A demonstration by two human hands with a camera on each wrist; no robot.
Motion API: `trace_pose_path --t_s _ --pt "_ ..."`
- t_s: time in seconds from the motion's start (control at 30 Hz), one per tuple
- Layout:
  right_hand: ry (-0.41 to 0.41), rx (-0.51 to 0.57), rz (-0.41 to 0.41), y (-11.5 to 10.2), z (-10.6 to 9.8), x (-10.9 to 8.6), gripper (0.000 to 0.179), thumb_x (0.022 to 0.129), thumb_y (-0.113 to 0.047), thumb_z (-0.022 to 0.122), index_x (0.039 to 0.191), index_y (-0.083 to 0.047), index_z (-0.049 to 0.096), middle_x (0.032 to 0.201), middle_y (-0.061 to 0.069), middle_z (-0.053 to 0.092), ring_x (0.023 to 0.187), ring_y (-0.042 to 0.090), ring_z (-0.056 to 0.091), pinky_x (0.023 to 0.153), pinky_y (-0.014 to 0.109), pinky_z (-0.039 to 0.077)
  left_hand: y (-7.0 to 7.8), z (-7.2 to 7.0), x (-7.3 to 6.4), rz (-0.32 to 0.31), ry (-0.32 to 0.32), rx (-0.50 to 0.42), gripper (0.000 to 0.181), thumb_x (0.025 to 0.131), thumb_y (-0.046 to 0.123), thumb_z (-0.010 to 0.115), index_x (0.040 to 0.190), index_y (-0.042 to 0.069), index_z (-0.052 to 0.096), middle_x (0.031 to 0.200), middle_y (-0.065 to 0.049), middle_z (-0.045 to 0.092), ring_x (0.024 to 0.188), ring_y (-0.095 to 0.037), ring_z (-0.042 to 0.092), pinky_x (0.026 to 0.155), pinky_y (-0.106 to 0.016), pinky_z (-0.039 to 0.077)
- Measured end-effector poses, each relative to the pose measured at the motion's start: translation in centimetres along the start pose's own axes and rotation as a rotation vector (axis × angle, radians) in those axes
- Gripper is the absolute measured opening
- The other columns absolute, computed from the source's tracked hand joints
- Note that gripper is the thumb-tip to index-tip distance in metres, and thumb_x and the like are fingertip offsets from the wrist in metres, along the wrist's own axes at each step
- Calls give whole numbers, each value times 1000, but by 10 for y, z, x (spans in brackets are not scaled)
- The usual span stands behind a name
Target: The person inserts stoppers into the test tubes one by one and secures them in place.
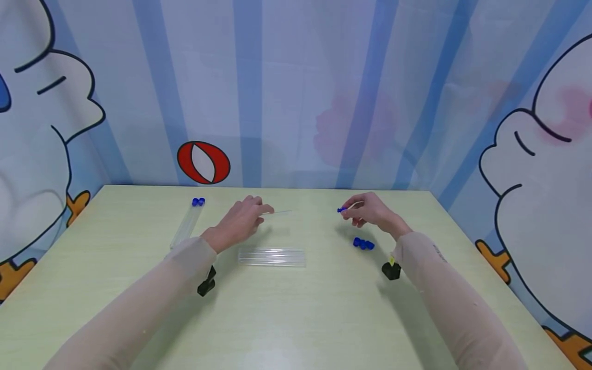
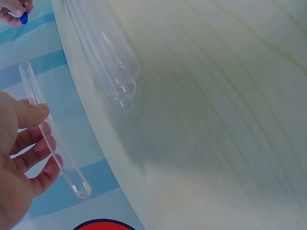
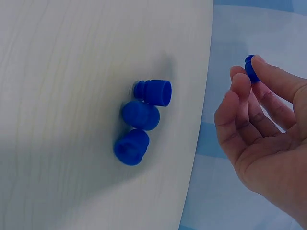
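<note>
My left hand [image 1: 240, 220] pinches a clear test tube [image 2: 60, 139] between thumb and fingers above the table. The tube's rounded end lies toward the bottom of the left wrist view, its other end toward the right hand. In my right hand [image 1: 370, 209] a small blue stopper [image 3: 251, 68] is held between thumb and fingertips. The two hands are apart, with a gap between tube and stopper. Below the right hand, three more blue stoppers [image 3: 140, 115] lie bunched on the table. Several clear test tubes [image 1: 272, 257] lie side by side in front of the left hand.
At the left of the table [image 1: 296, 318], clear tubes [image 1: 186, 226] with blue stoppers [image 1: 198, 201] in their far ends lie beside the left forearm. A striped curtain [image 1: 287, 92] with cartoon figures hangs behind the table's far edge.
</note>
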State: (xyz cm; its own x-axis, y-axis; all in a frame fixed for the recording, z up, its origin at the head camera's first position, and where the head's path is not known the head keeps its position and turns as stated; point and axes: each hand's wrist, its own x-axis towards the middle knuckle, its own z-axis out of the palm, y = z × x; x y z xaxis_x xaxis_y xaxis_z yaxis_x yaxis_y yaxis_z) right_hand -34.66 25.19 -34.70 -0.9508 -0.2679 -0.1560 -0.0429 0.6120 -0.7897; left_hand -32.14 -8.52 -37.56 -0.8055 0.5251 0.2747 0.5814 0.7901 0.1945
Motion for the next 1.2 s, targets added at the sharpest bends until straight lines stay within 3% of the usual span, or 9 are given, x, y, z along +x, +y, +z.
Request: trace_pose_path --t_s 0.37,0.67,1.03,1.2 --pt "-19 -13 -20 -10 8 2 29 92 -16 65 114 3 65 107 25 66 80 33 65 75 40 58 3 -1 0 12 9 -6 35 87 0 66 120 11 68 92 -8 61 85 -23 51 70 -33 42" --pt "-34 -9 -35 -14 13 6 32 92 -16 65 115 6 63 98 16 70 78 30 64 77 42 57 4 -1 1 21 25 -7 34 86 -1 66 119 9 68 92 -8 61 85 -23 51 70 -33 42" --pt "-40 -4 -55 -21 20 9 29 91 -18 66 113 0 66 106 24 68 80 35 64 78 45 57 4 1 4 -1 -4 -12 34 89 1 65 121 13 67 96 -8 62 88 -23 52 74 -35 44" --pt "-46 -3 -60 -25 25 10 29 91 -17 66 114 1 65 107 25 67 80 35 64 72 37 58 4 1 4 2 2 -14 34 89 1 64 120 14 68 97 -8 62 89 -24 52 75 -36 45"
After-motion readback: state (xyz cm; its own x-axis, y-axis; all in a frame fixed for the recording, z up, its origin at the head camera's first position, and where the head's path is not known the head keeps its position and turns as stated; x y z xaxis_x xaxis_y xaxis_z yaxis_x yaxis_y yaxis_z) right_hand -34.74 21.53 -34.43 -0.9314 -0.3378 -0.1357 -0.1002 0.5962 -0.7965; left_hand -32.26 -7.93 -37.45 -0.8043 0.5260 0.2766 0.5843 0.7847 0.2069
